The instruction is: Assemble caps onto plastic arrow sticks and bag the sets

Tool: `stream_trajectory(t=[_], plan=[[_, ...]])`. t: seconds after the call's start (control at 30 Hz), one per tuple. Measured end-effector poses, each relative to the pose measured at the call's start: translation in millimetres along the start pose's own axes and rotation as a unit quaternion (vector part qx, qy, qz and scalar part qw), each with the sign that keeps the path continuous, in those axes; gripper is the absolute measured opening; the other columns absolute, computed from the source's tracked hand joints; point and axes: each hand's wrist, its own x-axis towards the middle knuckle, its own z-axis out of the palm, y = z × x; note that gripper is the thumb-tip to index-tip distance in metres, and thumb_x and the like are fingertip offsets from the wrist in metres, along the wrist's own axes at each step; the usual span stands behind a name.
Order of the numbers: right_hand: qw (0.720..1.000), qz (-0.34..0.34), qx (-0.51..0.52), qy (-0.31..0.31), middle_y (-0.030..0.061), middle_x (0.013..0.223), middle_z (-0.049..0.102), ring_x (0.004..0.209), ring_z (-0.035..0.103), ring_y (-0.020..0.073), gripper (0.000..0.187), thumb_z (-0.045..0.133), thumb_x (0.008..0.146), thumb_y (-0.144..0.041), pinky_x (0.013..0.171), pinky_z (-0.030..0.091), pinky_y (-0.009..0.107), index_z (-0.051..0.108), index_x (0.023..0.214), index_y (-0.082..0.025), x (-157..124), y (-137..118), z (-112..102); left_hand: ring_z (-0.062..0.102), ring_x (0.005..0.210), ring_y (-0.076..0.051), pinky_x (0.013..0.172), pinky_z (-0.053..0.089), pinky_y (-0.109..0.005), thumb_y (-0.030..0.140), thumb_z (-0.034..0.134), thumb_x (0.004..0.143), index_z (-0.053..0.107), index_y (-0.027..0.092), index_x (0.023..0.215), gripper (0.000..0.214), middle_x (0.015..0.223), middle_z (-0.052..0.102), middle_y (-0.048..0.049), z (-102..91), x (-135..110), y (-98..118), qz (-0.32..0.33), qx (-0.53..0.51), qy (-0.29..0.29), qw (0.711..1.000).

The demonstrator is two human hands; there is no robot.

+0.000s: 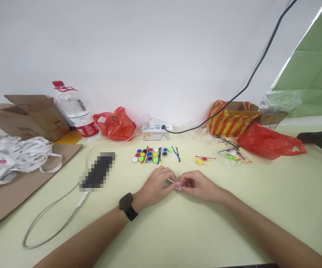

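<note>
My left hand [156, 184], with a black watch [127, 206] on its wrist and a ring on one finger, rests on the pale yellow table [177, 227]. My right hand [195, 184] meets it fingertip to fingertip. Both hands pinch a small thin white stick [171, 181] between them. Just beyond the hands lies a cluster of small coloured round caps and thin sticks [151, 155]. A red and yellow assembled piece [203, 159] lies to the right of the cluster.
A clear packet of coloured pieces [233, 155], glasses [227, 141], two red bags [269, 143] and a striped bag [232, 119] sit right. A power strip [155, 130], bottle [78, 113], cardboard box [28, 115], white straps [10, 152] and a cabled phone [98, 171] stand left.
</note>
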Motion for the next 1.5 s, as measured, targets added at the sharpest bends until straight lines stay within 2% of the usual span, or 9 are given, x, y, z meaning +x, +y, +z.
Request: stream_trajectory(t=[0.13, 0.3, 0.37, 0.6, 0.73, 0.93, 1.13, 1.27, 1.5], plan=[[0.999, 0.009, -0.013, 0.049, -0.0033, 0.064, 0.052, 0.058, 0.042, 0.0119, 0.032, 0.064, 0.095, -0.048, 0.052, 0.03, 0.026, 0.068, 0.081, -0.019, 3.0, 3.5, -1.7, 0.066, 0.089, -0.021, 0.082, 0.05, -0.034, 0.039, 0.068, 0.093, 0.066, 0.021, 0.099, 0.019, 0.094, 0.072, -0.0042, 0.2, 4.4, -7.9, -0.091, -0.155, 0.032, 0.983], [0.988, 0.01, -0.002, 0.156, 0.0015, 0.075, 0.065, 0.061, 0.051, 0.0141, 0.029, 0.068, 0.092, -0.047, 0.054, 0.038, 0.027, 0.07, 0.085, -0.019, 7.4, 2.8, -6.1, 0.071, 0.102, -0.026, 0.09, 0.054, -0.039, 0.043, 0.065, 0.093, 0.061, 0.019, 0.122, 0.038, 0.116, 0.072, -0.013, -4.0, 14.0, -19.7, -0.191, -0.491, 0.049, 0.848], [0.984, -0.001, 0.02, 0.179, 0.0024, 0.076, 0.067, 0.065, 0.056, 0.0159, 0.027, 0.068, 0.092, -0.046, 0.057, 0.042, 0.027, 0.071, 0.088, -0.02, 7.9, 1.1, -4.8, 0.069, 0.11, -0.026, 0.096, 0.053, -0.041, 0.04, 0.068, 0.093, 0.064, 0.019, 0.123, 0.036, 0.124, 0.07, -0.0138, -4.9, 15.0, -18.1, -0.19, -0.518, 0.029, 0.834], [0.984, -0.016, 0.033, 0.172, 0.0022, 0.076, 0.068, 0.067, 0.061, 0.017, 0.022, 0.069, 0.092, -0.043, 0.06, 0.047, 0.029, 0.072, 0.091, -0.021, 7.5, 1.5, 7.1, 0.068, 0.099, -0.02, 0.095, 0.052, -0.035, 0.038, 0.079, 0.086, 0.073, 0.017, 0.099, 0.025, 0.104, 0.072, -0.0074, -7.8, 12.9, -3.1, -0.155, -0.423, 0.009, 0.893], [0.977, 0.003, 0.102, 0.185, 0.0069, 0.104, 0.071, 0.076, 0.066, 0.0184, 0.027, 0.069, 0.091, -0.046, 0.062, 0.051, 0.03, 0.07, 0.104, -0.023, 6.9, -4.7, 2.7, 0.067, 0.098, -0.019, 0.092, 0.052, -0.033, 0.036, 0.081, 0.084, 0.072, 0.018, 0.104, 0.028, 0.103, 0.071, -0.0064, -7.9, 13.6, -7.7, -0.16, -0.403, 0.055, 0.899], [0.901, 0.155, 0.338, 0.222, 0.0097, 0.123, 0.069, 0.063, 0.06, 0.0127, 0.038, 0.068, 0.092, -0.051, 0.053, 0.049, 0.027, 0.061, 0.121, -0.027, 4.5, -19.1, -9.8, 0.067, 0.092, -0.018, 0.087, 0.054, -0.033, 0.034, 0.078, 0.087, 0.07, 0.018, 0.099, 0.022, 0.099, 0.071, -0.0066, 1.2, 11.5, -12.7, -0.113, -0.353, 0.105, 0.923], [0.844, 0.172, 0.494, 0.12, -0.0021, 0.062, 0.06, 0.041, 0.034, 0.0107, 0.05, 0.056, 0.095, -0.061, 0.039, 0.033, 0.023, 0.06, 0.125, -0.021, -2.1, -30.3, -15.1, 0.066, 0.092, -0.019, 0.081, 0.054, -0.032, 0.03, 0.071, 0.093, 0.069, 0.019, 0.1, 0.013, 0.101, 0.07, -0.0075, 5.8, 9.1, -12.6, -0.034, -0.24, 0.164, 0.956], [0.857, 0.055, 0.486, 0.161, -0.009, 0.045, 0.026, 0.041, 0.012, 0.0134, 0.069, 0.035, 0.096, -0.074, 0.038, 0.02, 0.026, 0.064, 0.125, -0.019, -8.0, -30.9, -28.0, 0.065, 0.09, -0.019, 0.08, 0.054, -0.033, 0.03, 0.069, 0.093, 0.069, 0.02, 0.1, 0.012, 0.1, 0.07, -0.0072, 5.4, 9.3, -14.0, -0.04, -0.231, 0.179, 0.955], [0.923, 0.066, 0.321, 0.204, -0.0054, 0.057, 0.038, 0.046, 0.023, 0.0127, 0.054, 0.047, 0.094, -0.07, 0.046, 0.029, 0.029, 0.066, 0.109, -0.022, 0.9, -18.5, -25.4, 0.065, 0.095, -0.02, 0.087, 0.054, -0.034, 0.032, 0.068, 0.095, 0.068, 0.019, 0.1, 0.014, 0.101, 0.07, -0.0071, 5.1, 8.1, -9.2, -0.058, -0.259, 0.142, 0.954]])
